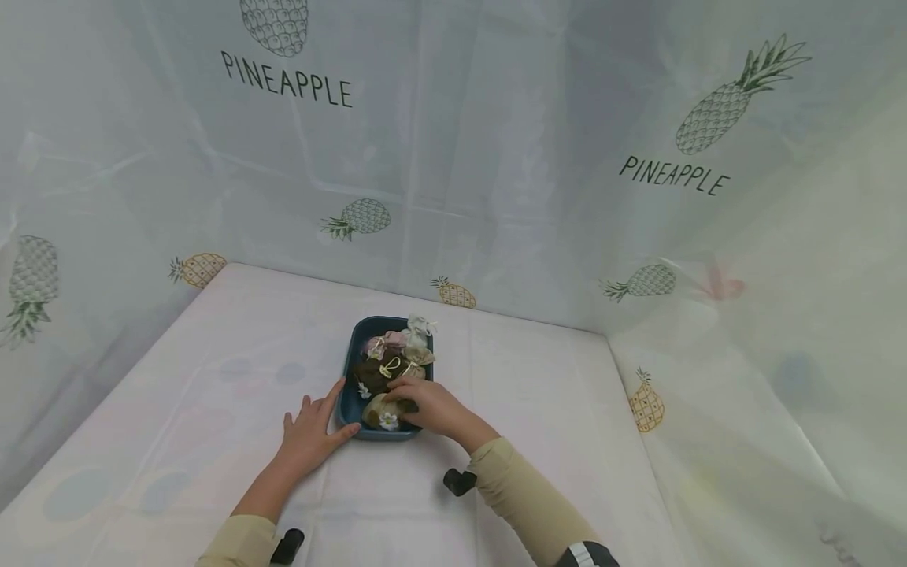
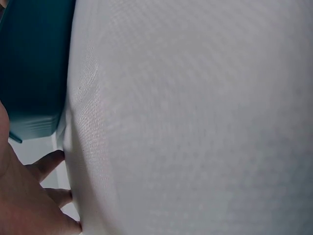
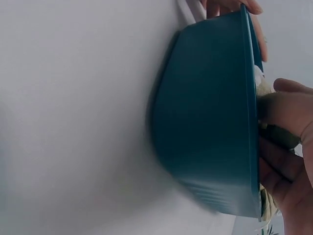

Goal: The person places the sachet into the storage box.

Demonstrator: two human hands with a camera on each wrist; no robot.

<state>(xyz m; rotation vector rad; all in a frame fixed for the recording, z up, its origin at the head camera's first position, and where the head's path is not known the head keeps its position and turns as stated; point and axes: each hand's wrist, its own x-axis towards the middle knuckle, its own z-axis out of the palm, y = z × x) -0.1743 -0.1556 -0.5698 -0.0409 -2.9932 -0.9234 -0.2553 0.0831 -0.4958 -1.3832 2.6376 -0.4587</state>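
Observation:
A dark teal plastic bin (image 1: 346,411) stands on the table with several small drawstring pouches inside. Spread out at its near left corner, my left hand (image 1: 312,435) touches the rim with thumb and index finger, the other fingers resting toward the cloth. My right hand (image 1: 438,407) reaches over the right rim and grips a beige-and-brown pouch (image 1: 375,411) with a white flower at the near end. Beyond it lies a dark brown pouch (image 1: 372,375) with a cream cord. In the right wrist view, the bin wall (image 3: 210,112) hides part of the right hand's fingers.
Pink (image 1: 375,345) and pale grey-green (image 1: 418,331) pouches fill the far end of the bin. White cloth (image 1: 531,370) covers the table. A pineapple-printed curtain (image 1: 496,157) hangs along the back and sides.

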